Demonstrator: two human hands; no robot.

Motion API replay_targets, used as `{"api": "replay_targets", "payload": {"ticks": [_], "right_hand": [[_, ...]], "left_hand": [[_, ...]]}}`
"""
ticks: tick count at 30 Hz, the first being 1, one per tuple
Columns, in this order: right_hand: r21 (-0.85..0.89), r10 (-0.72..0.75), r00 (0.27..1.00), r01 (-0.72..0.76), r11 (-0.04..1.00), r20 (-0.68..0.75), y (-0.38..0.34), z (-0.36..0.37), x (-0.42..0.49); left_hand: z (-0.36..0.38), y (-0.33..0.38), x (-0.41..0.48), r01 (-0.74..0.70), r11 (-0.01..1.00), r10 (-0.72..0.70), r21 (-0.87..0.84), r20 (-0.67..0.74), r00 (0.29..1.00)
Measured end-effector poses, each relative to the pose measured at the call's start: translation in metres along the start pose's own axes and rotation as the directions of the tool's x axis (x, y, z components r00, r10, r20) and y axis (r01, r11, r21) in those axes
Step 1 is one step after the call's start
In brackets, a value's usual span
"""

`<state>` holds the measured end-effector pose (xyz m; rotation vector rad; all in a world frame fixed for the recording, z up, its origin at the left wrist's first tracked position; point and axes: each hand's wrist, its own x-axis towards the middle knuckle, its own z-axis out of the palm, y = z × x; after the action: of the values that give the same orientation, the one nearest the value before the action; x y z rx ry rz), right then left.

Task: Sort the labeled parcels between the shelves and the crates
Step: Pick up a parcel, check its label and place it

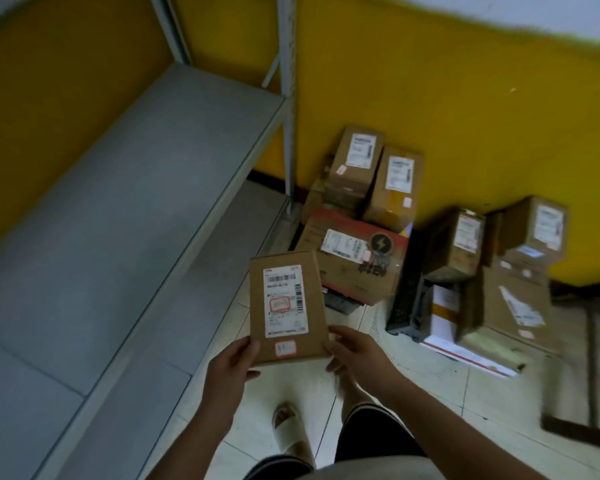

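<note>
A flat brown cardboard parcel (288, 306) with a white shipping label, a red circle drawn on it and a small red-edged sticker below, is held in front of me above the floor. My left hand (234, 362) grips its lower left corner, and my right hand (352, 351) grips its lower right corner. The grey metal shelf (118, 188) runs along the left, its board bare. A pile of labeled parcels (360, 216) lies on the floor against the yellow wall. A black crate (407, 306) stands tilted among further parcels (520, 258) at the right.
A lower shelf board (201, 282) shows under the upper one. The shelf's upright post (289, 109) stands by the wall. My foot in a pale sandal (286, 431) is on the tiled floor. A dark frame (589, 382) lies at the right edge.
</note>
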<state>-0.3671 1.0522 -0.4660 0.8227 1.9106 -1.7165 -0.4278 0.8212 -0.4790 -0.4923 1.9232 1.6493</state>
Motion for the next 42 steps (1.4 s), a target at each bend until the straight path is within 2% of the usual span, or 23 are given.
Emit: {"api": "replay_targets", "payload": {"ticks": [6, 11, 15, 19, 24, 28, 33, 37, 42], "right_hand": [[0.134, -0.106, 0.978, 0.131, 0.982, -0.181, -0.010, -0.027, -0.070], [0.147, -0.202, 0.953, 0.238, 0.960, -0.227, -0.026, -0.068, -0.091], [0.156, -0.230, 0.942, 0.272, 0.950, -0.243, -0.025, -0.101, -0.099], [0.203, -0.171, 0.947, 0.230, 0.952, -0.271, -0.008, -0.139, -0.099], [0.459, 0.038, 0.978, 0.063, 0.886, -0.207, 0.013, -0.178, -0.090], [0.479, 0.058, 0.975, 0.053, 0.876, -0.214, 0.009, -0.198, -0.073], [0.461, 0.093, 0.980, -0.001, 0.887, -0.177, 0.002, -0.203, -0.037], [0.426, 0.098, 0.974, -0.003, 0.905, -0.202, -0.016, -0.205, 0.007], [0.394, 0.121, 0.958, -0.009, 0.919, -0.260, -0.060, -0.212, 0.094]], "left_hand": [[0.026, 0.062, -0.044, -0.153, 0.986, 0.143, 0.068, 0.140, 0.980], [0.062, 0.097, -0.052, -0.245, 0.968, 0.229, 0.051, 0.211, 0.950], [0.099, 0.108, -0.056, -0.236, 0.970, 0.220, 0.051, 0.218, 0.951], [0.142, 0.108, -0.059, -0.221, 0.973, 0.199, 0.069, 0.233, 0.952], [0.190, 0.100, -0.053, -0.101, 0.991, 0.083, 0.086, 0.196, 0.977], [0.210, 0.104, -0.043, -0.050, 0.995, 0.035, 0.084, 0.171, 0.985], [0.214, 0.119, -0.009, -0.054, 0.981, 0.014, 0.187, 0.209, 0.978], [0.215, 0.137, 0.051, -0.045, 0.964, -0.028, 0.264, 0.268, 0.963], [0.222, 0.176, 0.151, -0.004, 0.960, -0.089, 0.280, 0.320, 0.943]]}}
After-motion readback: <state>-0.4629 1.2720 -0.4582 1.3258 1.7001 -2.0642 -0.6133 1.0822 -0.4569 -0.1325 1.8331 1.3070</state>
